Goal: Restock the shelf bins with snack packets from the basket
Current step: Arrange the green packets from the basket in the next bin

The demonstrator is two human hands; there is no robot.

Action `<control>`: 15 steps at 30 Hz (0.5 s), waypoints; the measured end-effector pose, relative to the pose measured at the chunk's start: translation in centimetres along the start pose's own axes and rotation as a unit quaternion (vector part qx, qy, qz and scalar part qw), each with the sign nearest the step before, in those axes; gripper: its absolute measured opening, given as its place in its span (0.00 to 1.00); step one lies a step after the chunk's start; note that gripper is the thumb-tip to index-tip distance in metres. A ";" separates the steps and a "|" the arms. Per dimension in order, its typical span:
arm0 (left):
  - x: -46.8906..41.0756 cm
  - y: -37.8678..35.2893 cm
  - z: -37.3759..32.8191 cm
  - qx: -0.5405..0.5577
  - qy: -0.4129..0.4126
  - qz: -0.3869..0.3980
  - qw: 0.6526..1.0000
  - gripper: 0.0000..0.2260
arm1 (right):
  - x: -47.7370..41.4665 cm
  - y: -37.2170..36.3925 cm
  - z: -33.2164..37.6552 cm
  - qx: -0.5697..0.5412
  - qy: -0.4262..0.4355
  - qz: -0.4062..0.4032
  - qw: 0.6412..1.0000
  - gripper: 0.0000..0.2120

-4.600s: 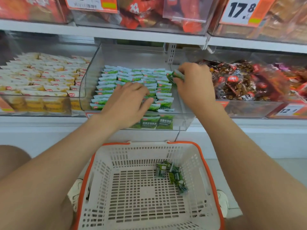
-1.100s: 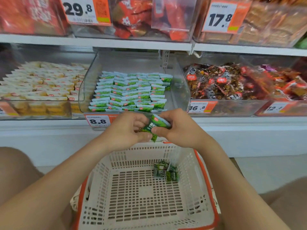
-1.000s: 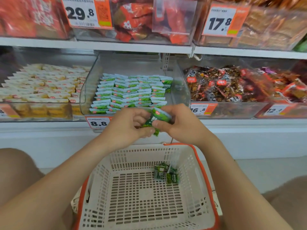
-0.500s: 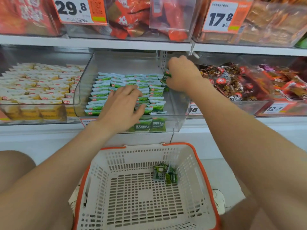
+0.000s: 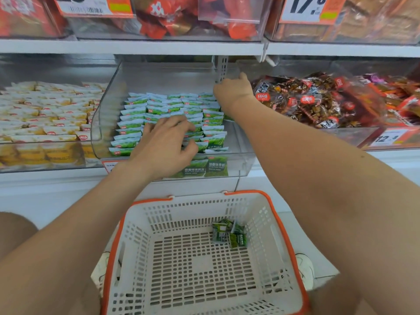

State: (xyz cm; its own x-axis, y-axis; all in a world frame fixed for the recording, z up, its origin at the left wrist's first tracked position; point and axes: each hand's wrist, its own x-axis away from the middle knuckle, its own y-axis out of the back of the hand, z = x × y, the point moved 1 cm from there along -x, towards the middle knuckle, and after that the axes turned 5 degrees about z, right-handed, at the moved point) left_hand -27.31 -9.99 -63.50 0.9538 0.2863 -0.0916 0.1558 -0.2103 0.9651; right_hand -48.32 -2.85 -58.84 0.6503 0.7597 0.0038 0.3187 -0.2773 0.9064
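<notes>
Now we are tucking stock in: left grip (image 5: 166,146) spread on the green packets (image 5: 172,108) in the clear bin (image 5: 102,123), right grip (image 5: 234,94) at its back corner, closure hidden from us. Next, we judge, the remaining packets (image 5: 229,234) in the basket (image 5: 197,208) need fetching.

I read 17.8 on the upper price tag (image 5: 305,7) and 12 on the lower price tag (image 5: 387,138); print on the green packets (image 5: 216,168) was too small.
</notes>
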 end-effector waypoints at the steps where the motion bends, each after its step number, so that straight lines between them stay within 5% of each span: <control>1: 0.0 0.0 0.0 -0.001 0.000 0.000 1.000 0.20 | -0.1 -0.1 0.0 0.002 -0.001 -0.005 1.000 0.16; 15: 0.1 0.1 -0.2 0.004 0.001 0.008 1.000 0.26 | -0.8 -1.3 0.2 0.015 0.005 -0.056 0.998 0.14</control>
State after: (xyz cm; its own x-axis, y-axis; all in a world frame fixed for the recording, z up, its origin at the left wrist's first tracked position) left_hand -27.27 -9.81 -63.41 0.9555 0.2852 -0.0750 0.1423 -0.2231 0.9644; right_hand -49.07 -3.19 -60.12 0.6020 0.7931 -0.0928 0.4098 -0.2071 0.8883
